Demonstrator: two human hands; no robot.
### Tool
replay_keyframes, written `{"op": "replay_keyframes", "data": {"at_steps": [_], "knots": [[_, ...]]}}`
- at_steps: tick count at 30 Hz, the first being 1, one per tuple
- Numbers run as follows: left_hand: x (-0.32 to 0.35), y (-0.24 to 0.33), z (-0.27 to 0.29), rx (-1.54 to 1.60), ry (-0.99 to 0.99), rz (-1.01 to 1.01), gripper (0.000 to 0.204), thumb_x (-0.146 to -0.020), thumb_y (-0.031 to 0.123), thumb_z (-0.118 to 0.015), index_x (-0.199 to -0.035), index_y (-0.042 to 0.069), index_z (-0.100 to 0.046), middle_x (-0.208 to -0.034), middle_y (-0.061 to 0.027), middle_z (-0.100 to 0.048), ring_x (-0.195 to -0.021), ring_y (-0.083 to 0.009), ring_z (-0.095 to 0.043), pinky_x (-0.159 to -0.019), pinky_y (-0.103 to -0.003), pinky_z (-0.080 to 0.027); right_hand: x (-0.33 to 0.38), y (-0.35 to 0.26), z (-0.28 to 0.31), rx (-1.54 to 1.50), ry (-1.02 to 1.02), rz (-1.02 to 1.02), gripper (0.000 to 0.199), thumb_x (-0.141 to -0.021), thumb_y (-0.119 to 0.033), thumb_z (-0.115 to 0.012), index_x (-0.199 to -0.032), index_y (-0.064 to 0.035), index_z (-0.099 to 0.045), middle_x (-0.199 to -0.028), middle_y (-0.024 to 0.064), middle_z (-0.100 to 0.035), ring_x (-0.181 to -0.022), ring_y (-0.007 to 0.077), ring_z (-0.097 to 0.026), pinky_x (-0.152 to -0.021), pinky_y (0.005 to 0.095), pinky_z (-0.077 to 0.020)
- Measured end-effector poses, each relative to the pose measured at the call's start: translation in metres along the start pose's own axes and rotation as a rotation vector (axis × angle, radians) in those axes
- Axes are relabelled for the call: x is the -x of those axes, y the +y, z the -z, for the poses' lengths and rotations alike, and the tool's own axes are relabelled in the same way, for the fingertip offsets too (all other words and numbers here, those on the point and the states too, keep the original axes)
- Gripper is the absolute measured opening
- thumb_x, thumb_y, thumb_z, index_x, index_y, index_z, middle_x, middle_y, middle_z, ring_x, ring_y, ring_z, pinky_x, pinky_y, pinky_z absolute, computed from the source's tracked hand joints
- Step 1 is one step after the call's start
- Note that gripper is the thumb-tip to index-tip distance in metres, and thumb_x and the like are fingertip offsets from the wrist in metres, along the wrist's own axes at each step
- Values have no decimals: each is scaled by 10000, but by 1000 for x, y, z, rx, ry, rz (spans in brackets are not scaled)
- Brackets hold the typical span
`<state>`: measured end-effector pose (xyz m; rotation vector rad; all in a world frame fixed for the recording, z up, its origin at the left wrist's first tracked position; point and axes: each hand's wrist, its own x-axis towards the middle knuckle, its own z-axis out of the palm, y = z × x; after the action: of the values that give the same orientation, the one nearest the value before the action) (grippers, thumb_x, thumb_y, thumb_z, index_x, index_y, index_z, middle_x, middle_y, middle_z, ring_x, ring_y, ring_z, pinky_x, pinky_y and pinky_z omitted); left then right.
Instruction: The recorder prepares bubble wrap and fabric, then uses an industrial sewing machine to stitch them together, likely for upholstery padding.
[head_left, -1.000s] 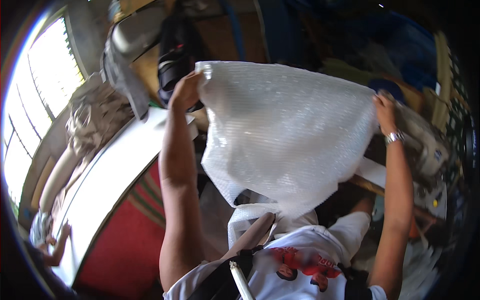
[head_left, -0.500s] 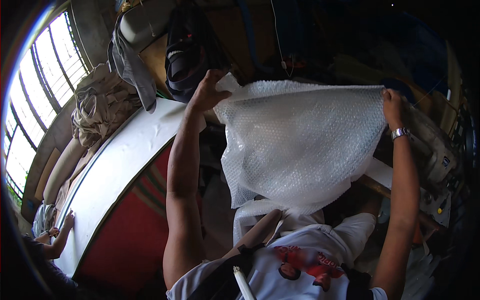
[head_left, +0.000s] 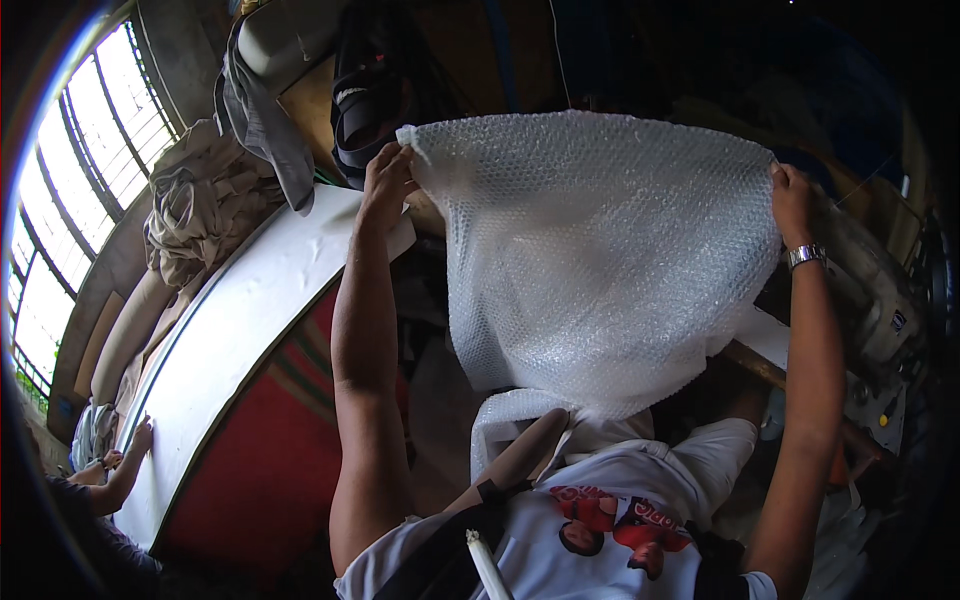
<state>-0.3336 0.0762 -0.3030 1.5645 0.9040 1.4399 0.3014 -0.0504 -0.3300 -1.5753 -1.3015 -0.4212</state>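
Observation:
A sheet of clear bubble wrap [head_left: 610, 250] hangs stretched between my raised hands. My left hand [head_left: 388, 182] pinches its upper left corner, with the fingers closed at the edge. At the upper right corner, my right hand [head_left: 793, 200] grips the sheet; a metal watch [head_left: 806, 256] is on that wrist. The sheet's lower part droops toward my lap, where more bubble wrap [head_left: 510, 408] lies folded beside a brown rod-like thing [head_left: 530, 450].
To the left stands a long white-topped surface [head_left: 240, 330] with a red side [head_left: 265, 460]. A co-worker's hand [head_left: 143, 436] rests at its far left edge. Crumpled beige cloth [head_left: 200, 205] lies below the barred window [head_left: 85, 170]. A dark bag [head_left: 365, 110] hangs behind.
The bubble wrap's top edge has risen and spread wider to the left. My left hand has moved left and slightly down and has closed on the corner. My right hand has barely moved.

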Motion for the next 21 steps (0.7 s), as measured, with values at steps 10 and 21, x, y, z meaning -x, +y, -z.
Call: {"op": "replay_keyframes", "data": {"at_steps": [10, 21], "knots": [[-14, -55, 8, -553, 254, -278, 612, -858, 417, -762, -1315, 45, -594, -1155, -121, -639, -1020, -230, -585, -892, -369, -484, 27, -24, -15, -107, 22, 4, 356, -1022, -349, -580, -871, -36, -656, -769, 129, -643, -700, 226, -616, -667, 380, -469], [-60, -45, 12, -1484, 292, -423, 454, -951, 481, -600, -925, 37, -692, -905, -277, -676, -850, -490, -642, -722, -575, -488, 44, -5, -33, -233, -450, -210, 359, -944, -388, -693, -1022, -43, -752, -868, 114, -747, -753, 207, -685, -731, 366, -532]]}}
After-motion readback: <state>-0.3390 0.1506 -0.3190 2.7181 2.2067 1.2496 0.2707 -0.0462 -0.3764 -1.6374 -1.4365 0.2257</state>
